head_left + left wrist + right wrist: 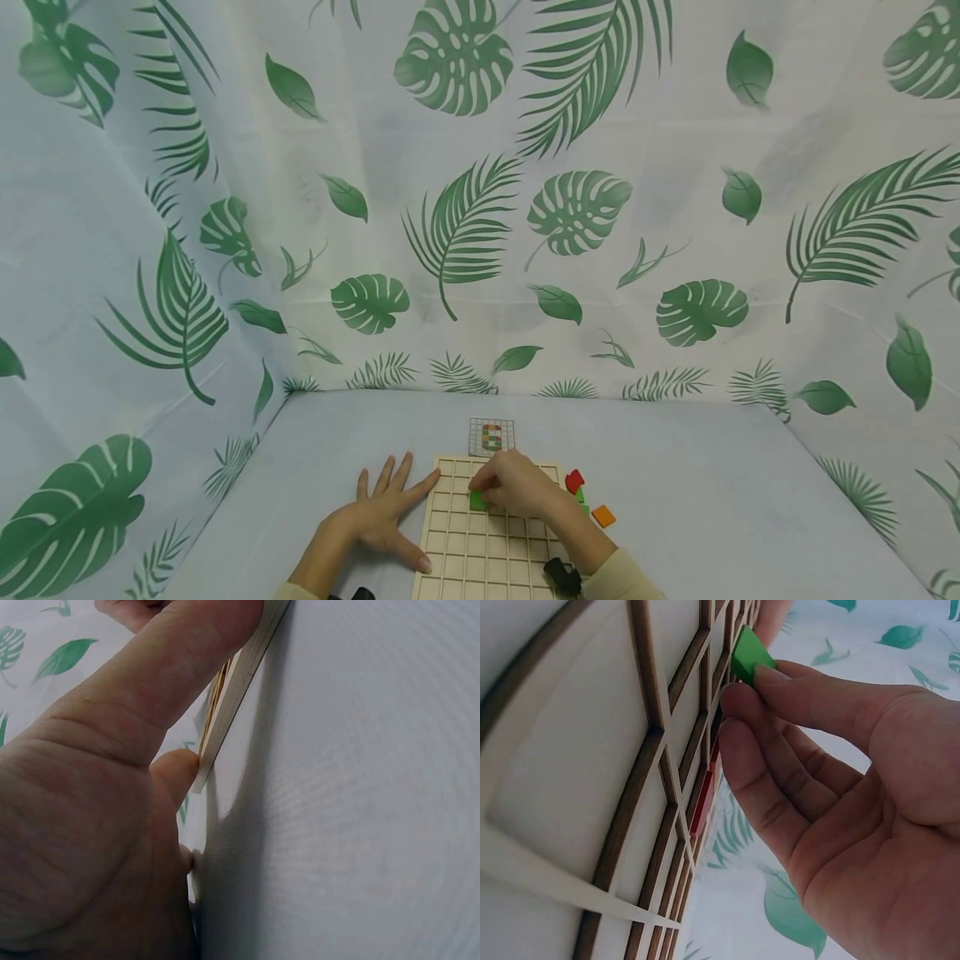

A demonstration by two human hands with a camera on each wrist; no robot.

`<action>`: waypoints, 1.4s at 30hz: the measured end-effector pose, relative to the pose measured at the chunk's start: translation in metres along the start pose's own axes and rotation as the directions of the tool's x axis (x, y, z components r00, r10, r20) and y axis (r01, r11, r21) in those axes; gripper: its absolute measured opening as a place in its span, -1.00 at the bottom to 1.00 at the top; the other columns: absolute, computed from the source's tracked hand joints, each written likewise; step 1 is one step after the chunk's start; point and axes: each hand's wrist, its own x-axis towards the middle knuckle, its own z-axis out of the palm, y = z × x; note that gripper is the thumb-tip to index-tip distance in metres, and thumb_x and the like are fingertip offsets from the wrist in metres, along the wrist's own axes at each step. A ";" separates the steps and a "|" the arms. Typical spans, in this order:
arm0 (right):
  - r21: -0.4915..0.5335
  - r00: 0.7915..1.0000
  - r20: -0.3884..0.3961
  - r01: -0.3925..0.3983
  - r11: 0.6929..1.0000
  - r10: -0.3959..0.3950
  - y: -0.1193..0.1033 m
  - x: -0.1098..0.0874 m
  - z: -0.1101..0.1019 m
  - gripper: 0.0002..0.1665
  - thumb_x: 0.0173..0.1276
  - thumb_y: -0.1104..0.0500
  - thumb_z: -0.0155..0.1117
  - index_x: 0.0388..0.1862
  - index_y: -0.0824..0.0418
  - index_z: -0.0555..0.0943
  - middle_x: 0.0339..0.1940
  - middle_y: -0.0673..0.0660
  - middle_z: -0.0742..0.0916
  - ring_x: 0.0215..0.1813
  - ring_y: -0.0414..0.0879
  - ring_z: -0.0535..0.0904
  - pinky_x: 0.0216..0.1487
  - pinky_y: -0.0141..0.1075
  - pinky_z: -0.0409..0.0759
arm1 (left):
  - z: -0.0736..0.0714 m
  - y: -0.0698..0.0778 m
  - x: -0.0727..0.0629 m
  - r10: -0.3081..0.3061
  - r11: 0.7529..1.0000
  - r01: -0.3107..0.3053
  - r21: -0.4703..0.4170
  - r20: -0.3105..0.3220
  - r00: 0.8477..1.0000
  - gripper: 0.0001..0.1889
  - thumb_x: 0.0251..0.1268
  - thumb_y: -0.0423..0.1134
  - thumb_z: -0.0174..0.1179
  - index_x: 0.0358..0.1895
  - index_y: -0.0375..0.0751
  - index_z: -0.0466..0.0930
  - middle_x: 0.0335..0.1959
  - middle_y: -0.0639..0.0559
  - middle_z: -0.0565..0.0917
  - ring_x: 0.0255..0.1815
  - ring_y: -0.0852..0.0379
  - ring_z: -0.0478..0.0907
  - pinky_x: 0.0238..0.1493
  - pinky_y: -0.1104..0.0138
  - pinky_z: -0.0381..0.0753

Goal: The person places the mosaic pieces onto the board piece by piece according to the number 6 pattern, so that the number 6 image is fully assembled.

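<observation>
My right hand (521, 483) pinches a small green square tile (750, 654) between thumb and fingers, over the upper part of a pale wooden grid board (454, 546). In the right wrist view the tile is tilted, close to the grid bars. A red tile (703, 802) shows among those bars, beyond the fingers; from the head it is hidden by the hand. With fingers spread, my left hand (382, 512) lies at the board's left side, its thumb and index fingertip at the edge. The left wrist view shows the thumb across the board's side (244, 675).
Past the board's far edge lies a small gridded card (480, 433) with a coloured block figure. Loose pieces sit right of the board: a red one (574, 481), green ones (584, 509) and an orange one (603, 516). Leaf-printed cloth (480, 350) walls the table.
</observation>
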 end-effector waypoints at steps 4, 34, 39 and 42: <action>-0.001 1.000 0.017 0.007 1.000 -0.007 0.001 0.000 0.000 -0.81 0.31 0.38 0.46 -0.16 0.18 0.86 -0.22 -0.02 0.87 -0.23 -0.33 0.70 -0.22 -0.44 0.67 | 0.000 0.000 0.000 0.000 1.000 0.000 0.001 0.001 1.000 0.37 -0.27 0.44 0.58 0.70 0.32 -0.04 0.72 -0.35 -0.37 0.69 -0.45 -0.55 0.42 -0.54 -0.62; -0.134 0.999 0.023 0.045 0.990 -0.042 0.006 0.003 0.002 -0.85 0.24 0.29 0.55 -0.20 0.15 0.86 -0.32 -0.10 0.82 -0.39 -0.41 0.51 -0.34 -0.47 0.56 | -0.002 -0.001 0.002 0.003 1.000 -0.003 0.015 0.002 1.000 0.36 -0.26 0.47 0.55 0.69 0.36 -0.05 0.72 -0.33 -0.38 0.69 -0.45 -0.56 0.42 -0.53 -0.64; -0.144 0.996 -0.076 0.025 0.989 -0.036 0.005 -0.004 -0.004 -0.85 0.26 0.20 0.56 -0.18 0.13 0.84 -0.31 -0.07 0.81 -0.33 -0.34 0.56 -0.33 -0.41 0.56 | -0.002 0.000 0.000 -0.001 1.000 0.001 0.009 -0.001 1.000 0.36 -0.27 0.45 0.57 0.70 0.34 -0.04 0.72 -0.33 -0.37 0.69 -0.44 -0.55 0.43 -0.53 -0.63; -0.136 0.994 -0.105 0.009 0.991 -0.023 0.007 -0.010 -0.010 -0.76 0.27 0.18 0.56 -0.09 0.20 0.82 -0.28 -0.01 0.82 -0.30 -0.28 0.61 -0.33 -0.40 0.58 | -0.001 0.001 0.000 -0.005 1.000 0.005 0.012 0.001 1.000 0.37 -0.28 0.45 0.57 0.70 0.33 -0.04 0.72 -0.33 -0.35 0.69 -0.44 -0.54 0.43 -0.53 -0.61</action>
